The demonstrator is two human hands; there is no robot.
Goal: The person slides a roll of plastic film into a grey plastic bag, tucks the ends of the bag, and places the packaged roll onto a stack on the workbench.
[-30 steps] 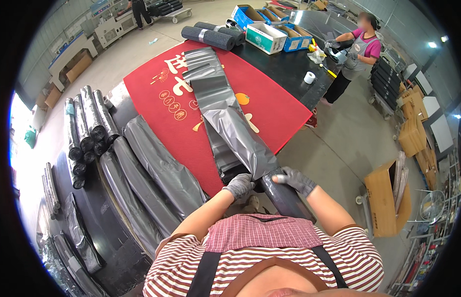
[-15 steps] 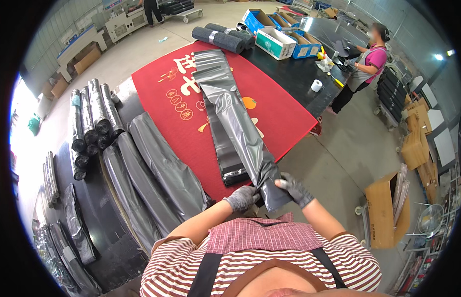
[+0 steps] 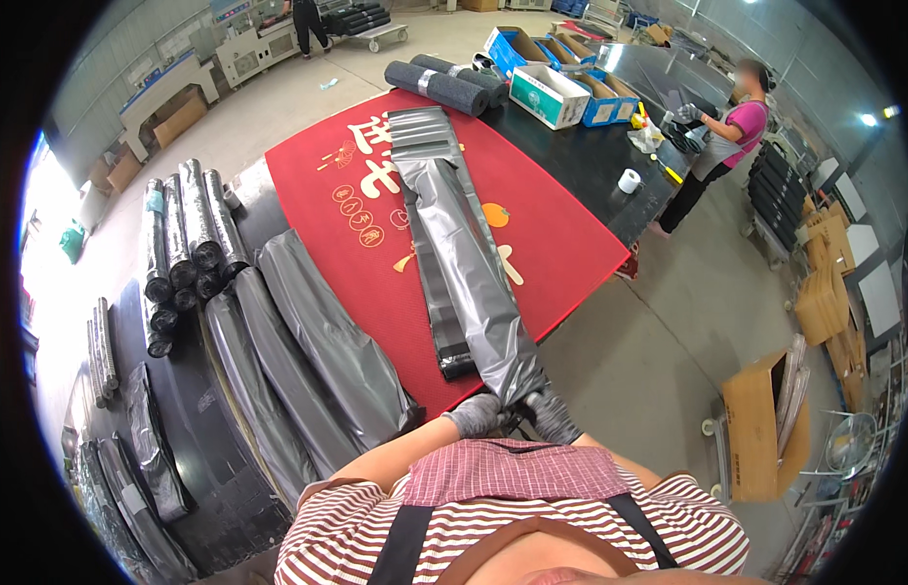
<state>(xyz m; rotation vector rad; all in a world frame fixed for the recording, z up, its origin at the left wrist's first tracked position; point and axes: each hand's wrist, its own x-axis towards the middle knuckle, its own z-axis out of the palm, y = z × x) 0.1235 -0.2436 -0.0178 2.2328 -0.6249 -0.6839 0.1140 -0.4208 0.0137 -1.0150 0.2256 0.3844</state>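
Observation:
A long, shiny grey plastic bag (image 3: 471,268) stretches from the red mat toward my body. Its near end is bunched together just past the table edge. My left hand (image 3: 477,416), in a grey glove, grips this gathered end from the left. Close beside it, my right hand (image 3: 553,417), gloved alike, closes on the same end from the right; most of its fingers are hidden. Under the long bag lies a stack of flat, dark grey plastic bags (image 3: 425,134) on the red mat (image 3: 571,249), which has pale characters and orange decorations.
Several filled grey bags (image 3: 322,331) lie left of the mat, with black-wrapped rolls (image 3: 196,219) beyond. Dark rolled mats (image 3: 436,88), open boxes (image 3: 549,96) and a paper roll (image 3: 629,180) stand farther off. A co-worker (image 3: 732,132) is at the far right; a large carton (image 3: 753,424) stands right.
My right hand has moved left and nearer to my body, close to the left. The bag's near end, flared out before, is now bunched between my hands. The co-worker has lifted dark material.

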